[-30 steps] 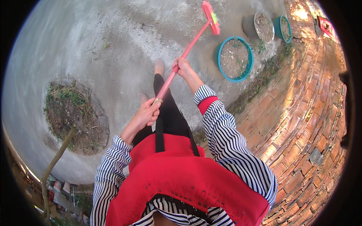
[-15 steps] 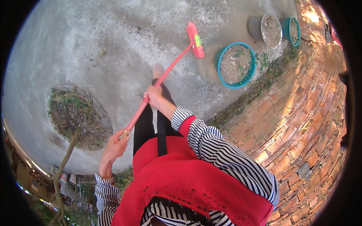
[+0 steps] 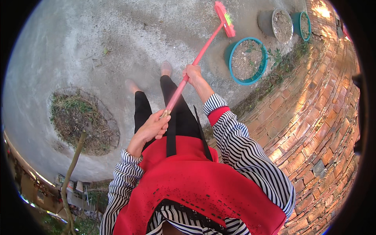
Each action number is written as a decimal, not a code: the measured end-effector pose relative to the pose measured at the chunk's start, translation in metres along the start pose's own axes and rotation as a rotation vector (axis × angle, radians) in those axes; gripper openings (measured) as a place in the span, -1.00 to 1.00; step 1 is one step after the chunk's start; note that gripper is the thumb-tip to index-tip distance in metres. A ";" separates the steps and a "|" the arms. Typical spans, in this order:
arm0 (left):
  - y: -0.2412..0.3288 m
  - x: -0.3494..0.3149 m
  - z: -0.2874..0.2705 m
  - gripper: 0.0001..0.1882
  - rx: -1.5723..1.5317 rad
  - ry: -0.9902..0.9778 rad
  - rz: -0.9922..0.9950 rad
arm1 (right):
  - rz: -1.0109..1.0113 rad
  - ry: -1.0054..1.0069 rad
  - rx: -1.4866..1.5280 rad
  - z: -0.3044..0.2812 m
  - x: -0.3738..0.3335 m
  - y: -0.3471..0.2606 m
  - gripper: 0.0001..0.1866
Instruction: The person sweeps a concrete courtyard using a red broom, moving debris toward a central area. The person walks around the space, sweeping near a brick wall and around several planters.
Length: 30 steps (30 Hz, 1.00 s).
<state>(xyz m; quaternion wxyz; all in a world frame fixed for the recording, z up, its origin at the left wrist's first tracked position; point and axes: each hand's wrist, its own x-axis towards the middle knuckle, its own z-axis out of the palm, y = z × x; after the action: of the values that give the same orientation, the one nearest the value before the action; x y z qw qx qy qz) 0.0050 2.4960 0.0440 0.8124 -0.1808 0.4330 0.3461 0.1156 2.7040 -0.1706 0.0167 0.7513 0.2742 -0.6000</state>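
A long-handled broom (image 3: 206,46) with a pink handle slants up and away to the right across my legs. Its pink head with yellow-green bristles lies on the concrete, just beyond a teal-rimmed pot. My right hand (image 3: 193,73) is wrapped round the middle of the handle. Lower down, my left hand (image 3: 156,125) is closed on the handle's top end, close to my waist. Striped sleeves and a red apron cover my arms and front.
The teal-rimmed pot (image 3: 230,58) of soil stands right of the broom, with a grey pot (image 3: 266,26) and another teal pot (image 3: 310,27) beyond. Brick paving (image 3: 297,133) curves along the right. An earth patch (image 3: 78,121) with weeds and a thin trunk (image 3: 72,168) are at left.
Both hands have moved to the right with the broom. Its head has shifted farther away and right, nearer the pots. Both my feet now show.
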 end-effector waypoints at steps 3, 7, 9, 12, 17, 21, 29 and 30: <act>0.006 -0.017 -0.009 -0.73 0.166 0.150 0.163 | 0.090 -0.017 0.093 0.027 0.001 0.024 -0.84; -0.033 -0.123 -0.039 -0.60 0.140 0.329 0.093 | 0.215 -0.280 0.198 0.109 -0.082 0.097 -0.77; -0.050 -0.183 -0.054 -0.55 0.101 0.359 0.064 | 0.173 -0.377 0.359 0.134 -0.139 0.123 -0.78; -0.063 -0.231 -0.065 -0.53 0.151 0.367 0.078 | 0.157 -0.433 0.483 0.138 -0.197 0.128 -0.90; -0.065 -0.171 -0.052 -0.53 0.382 0.325 0.325 | -0.033 -0.316 0.484 0.084 -0.172 0.072 -0.96; -0.040 -0.053 -0.035 -0.50 0.249 0.124 0.342 | -0.239 -0.183 0.326 0.035 -0.066 0.005 -0.83; 0.057 0.055 0.025 -0.61 0.638 0.170 0.249 | 0.011 -0.173 0.476 -0.024 0.052 -0.042 -0.85; 0.058 0.029 0.026 -0.60 0.594 0.183 0.178 | 0.084 -0.156 0.529 -0.016 0.037 -0.031 -0.84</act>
<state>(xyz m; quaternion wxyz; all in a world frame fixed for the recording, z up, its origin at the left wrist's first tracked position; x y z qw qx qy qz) -0.0103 2.5639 0.0348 0.7540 0.0725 0.6004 0.2564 0.1208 2.7506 -0.1909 -0.1343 0.6917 0.0746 -0.7057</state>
